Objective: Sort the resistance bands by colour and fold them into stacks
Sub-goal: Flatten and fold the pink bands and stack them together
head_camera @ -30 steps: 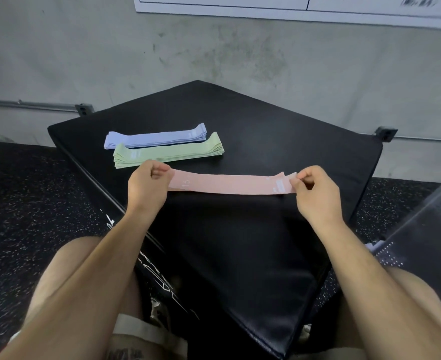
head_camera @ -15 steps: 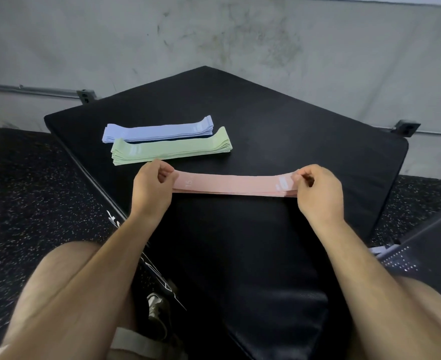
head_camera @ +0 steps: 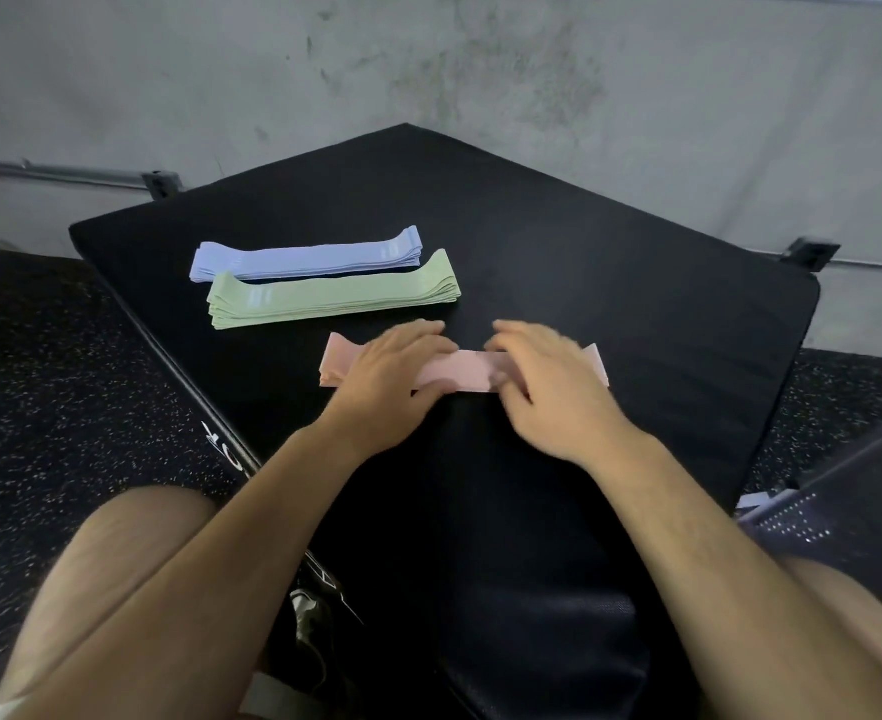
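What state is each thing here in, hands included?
Pink bands: flat on the black pad, under both hands.
Green stack: stacked neatly, untouched.
Blue stack: stacked neatly, untouched, just beyond the green.
Left hand: flat on the pink bands.
Right hand: flat on the pink bands, blurred.

Looks like a gym. Black rubber floor (head_camera: 38, 407) flecked with white, left and far right. Big black padded block (head_camera: 610, 314) in the middle. Bare grey concrete wall (head_camera: 428, 70) at the far side, metal rail (head_camera: 64, 173) bracketed along it. Stacked resistance bands (head_camera: 334, 299) on the block.
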